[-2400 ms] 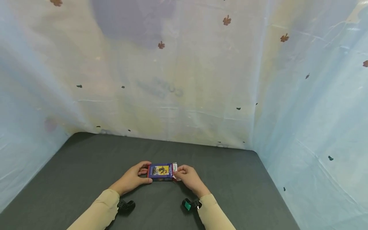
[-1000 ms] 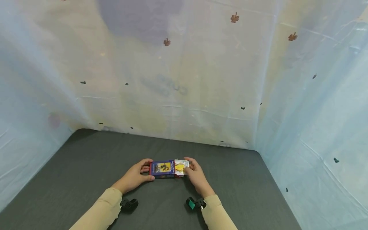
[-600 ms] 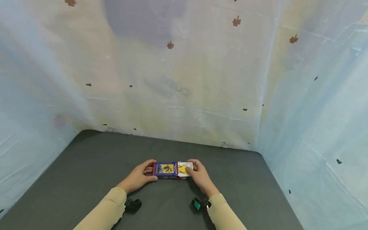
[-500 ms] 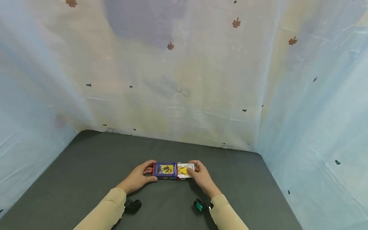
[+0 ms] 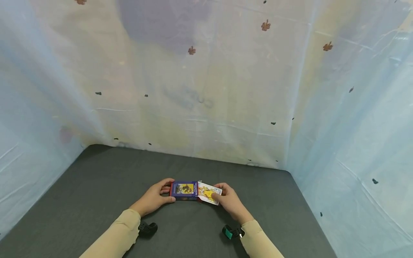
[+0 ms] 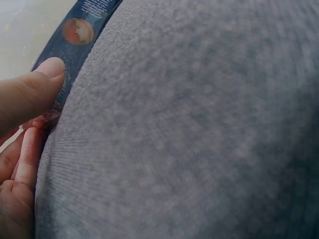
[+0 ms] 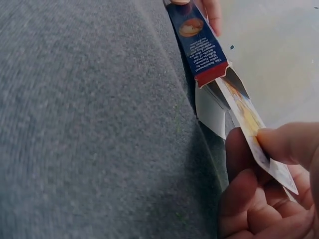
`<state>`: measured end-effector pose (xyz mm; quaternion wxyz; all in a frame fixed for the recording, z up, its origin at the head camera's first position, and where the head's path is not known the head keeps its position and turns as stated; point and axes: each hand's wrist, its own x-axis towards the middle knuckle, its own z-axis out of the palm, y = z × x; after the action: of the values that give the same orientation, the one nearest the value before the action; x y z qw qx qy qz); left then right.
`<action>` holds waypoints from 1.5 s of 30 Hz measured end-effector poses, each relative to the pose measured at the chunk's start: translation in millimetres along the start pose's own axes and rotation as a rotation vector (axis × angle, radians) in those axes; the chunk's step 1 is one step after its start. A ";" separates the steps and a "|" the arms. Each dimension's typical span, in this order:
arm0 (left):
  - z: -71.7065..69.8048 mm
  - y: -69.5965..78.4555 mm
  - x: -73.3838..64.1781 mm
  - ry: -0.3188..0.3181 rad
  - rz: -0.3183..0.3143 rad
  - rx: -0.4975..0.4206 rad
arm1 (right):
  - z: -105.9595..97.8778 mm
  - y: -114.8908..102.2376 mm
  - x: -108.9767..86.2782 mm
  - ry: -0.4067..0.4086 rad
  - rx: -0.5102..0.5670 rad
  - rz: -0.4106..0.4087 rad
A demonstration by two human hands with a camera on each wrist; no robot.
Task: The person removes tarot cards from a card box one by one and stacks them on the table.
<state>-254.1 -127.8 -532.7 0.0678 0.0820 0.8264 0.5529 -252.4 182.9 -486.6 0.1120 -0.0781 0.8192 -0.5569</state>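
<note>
A blue card box (image 5: 184, 189) with red ends and a yellow picture lies on the dark surface in the head view. My left hand (image 5: 151, 199) grips its left end, thumb on the near side and fingers on the far side. The box's side with a round portrait (image 6: 78, 31) shows beside my thumb in the left wrist view. My right hand (image 5: 230, 200) pinches a tarot card (image 5: 206, 191) between thumb and fingers. That card slants out of the box's right end, its inner end still at the opening, where a white flap (image 7: 210, 112) hangs down.
The grey cloth-covered table (image 5: 129, 168) runs back to a pale plastic curtain (image 5: 206, 143) with leaf prints, which also closes in both sides. Black straps (image 5: 147, 229) hang at both wrists; the right one (image 5: 229, 233) has a green patch.
My right hand has drawn the card rightward out of the box, and the card has now turned, its outer end toward me. My left hand keeps its grip on the box.
</note>
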 end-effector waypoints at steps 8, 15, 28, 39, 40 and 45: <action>-2.6 -2.4 2.3 0.001 0.009 -0.003 | 0.3 2.5 3.2 -0.035 -0.054 -0.029; -1.8 -8.3 -0.7 -0.013 -0.002 -0.005 | 0.2 12.9 5.1 -0.051 -0.127 -0.027; 1.8 -4.6 1.3 -0.014 0.028 0.010 | -16.6 10.1 -7.8 -0.068 -0.189 -0.008; 0.6 -6.3 -1.1 -0.009 0.027 0.004 | -37.4 23.8 -8.2 0.072 -0.116 0.010; 0.8 -6.8 -1.1 -0.012 0.027 0.003 | -39.1 24.9 -8.3 0.100 -0.125 0.020; 0.2 -8.3 0.3 -0.013 0.034 0.005 | -47.1 29.8 -6.9 0.234 -0.172 0.037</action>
<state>-254.9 -130.6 -540.4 0.0635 0.0996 0.8258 0.5515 -258.6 237.8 -496.9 0.0187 -0.0070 0.8728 -0.4877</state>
